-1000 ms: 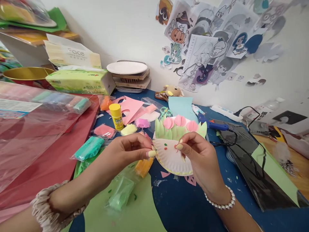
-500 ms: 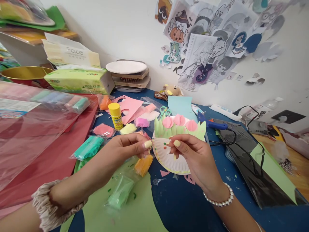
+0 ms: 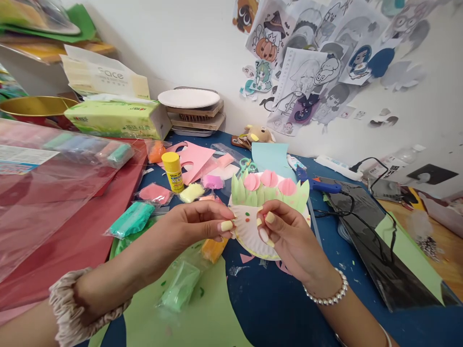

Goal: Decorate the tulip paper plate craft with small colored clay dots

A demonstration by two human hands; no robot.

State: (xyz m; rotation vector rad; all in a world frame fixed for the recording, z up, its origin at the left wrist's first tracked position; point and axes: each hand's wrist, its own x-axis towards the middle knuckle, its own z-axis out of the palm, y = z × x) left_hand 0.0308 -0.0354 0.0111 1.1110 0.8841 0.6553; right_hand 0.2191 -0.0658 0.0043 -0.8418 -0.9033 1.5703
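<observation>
Above the lower part of a white paper plate [image 3: 255, 230], my left hand [image 3: 202, 222] pinches with thumb and forefinger; what it holds, if anything, is too small to name. Facing it, my right hand [image 3: 291, 236] is closed in a pinch too, with a tiny pinkish bit showing at the fingertips. A gap separates the two hands. Green paper leaves [image 3: 249, 195] and pink paper flowers [image 3: 269, 179] rise from the plate's top. Between the hands, small green and red dots show on its ridged surface. An orange clay packet [image 3: 213, 249] lies partly hidden under my left hand.
Several clay packets, such as a teal one [image 3: 132, 219], and a yellow glue stick [image 3: 172, 172] lie left. A blue glue gun [image 3: 321, 186] with its cord is at the right, beside a black sheet [image 3: 361, 226]. Green paper [image 3: 181, 327] covers the front. A tissue pack [image 3: 119, 118] stands behind.
My right hand has turned slightly, its lower fingers curling more to the front. My left hand has shifted a little to the right. The plate and surrounding things stay in place.
</observation>
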